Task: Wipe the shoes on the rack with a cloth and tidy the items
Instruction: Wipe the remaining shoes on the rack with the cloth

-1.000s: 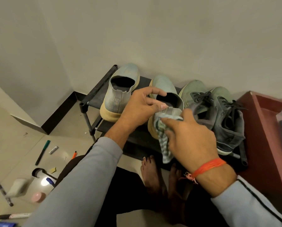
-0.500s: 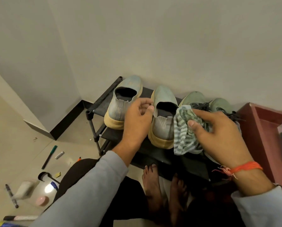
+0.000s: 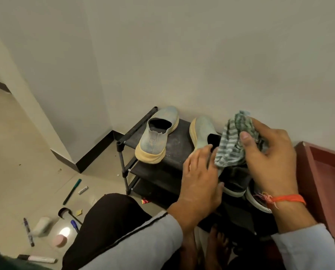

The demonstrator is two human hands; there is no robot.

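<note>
2 light blue slip-on shoes with cream soles sit on the top shelf of the black metal shoe rack [image 3: 163, 168] against the far wall: the left shoe [image 3: 156, 136] stands alone, and the right shoe [image 3: 202, 133] is partly covered by the hands. To the right of them on the same shelf are dark grey lace-up sneakers [image 3: 234, 184], mostly hidden. A red wooden tray [image 3: 318, 172] stands just right of the rack.

The right hand [image 3: 269, 152] holds the green-and-white striped cloth [image 3: 232, 145] bunched up, its fingers [image 3: 246, 141] curled round the fabric and the thumb pressing the front; the cloth hangs above the sneakers, just right of the right slip-on's opening. The left hand [image 3: 199, 178] lies with straight, close-set fingers resting on the near end of that slip-on, touching the cloth's lower edge.

By the look of it the wiping is partway: the shelf shows dusty smears and the sneakers seem the next pair. The tidying appears not yet begun, since a green marker [image 3: 72, 191], a black marker [image 3: 28, 231], a blue pen [image 3: 74, 225], a pink round container [image 3: 60, 240] and other small items lie scattered on the tiled floor [image 3: 16, 152] at near left.
</note>
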